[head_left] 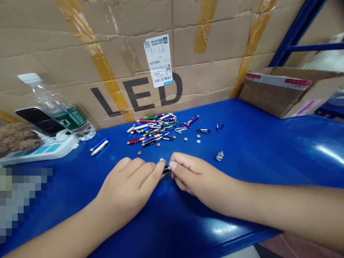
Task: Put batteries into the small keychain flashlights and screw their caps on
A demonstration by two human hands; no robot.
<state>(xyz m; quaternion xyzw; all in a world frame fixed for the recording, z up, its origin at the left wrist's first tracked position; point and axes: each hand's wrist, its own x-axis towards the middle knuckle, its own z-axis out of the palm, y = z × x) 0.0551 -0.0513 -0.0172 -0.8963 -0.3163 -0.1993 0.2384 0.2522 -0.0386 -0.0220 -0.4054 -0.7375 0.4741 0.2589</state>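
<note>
Left hand (131, 184) and right hand (190, 173) clamp a black tube (166, 169) between them.
The fingers close around its opposite ends, over a blue tabletop (242, 150); beyond lie small discs (185, 139), a heap of coloured metal tubes (152, 139), then a cardboard wall (220, 68) lettered LED.

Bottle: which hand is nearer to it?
Left. The left hand is in front of the bottle and to its right; the right hand is farther right.
</note>
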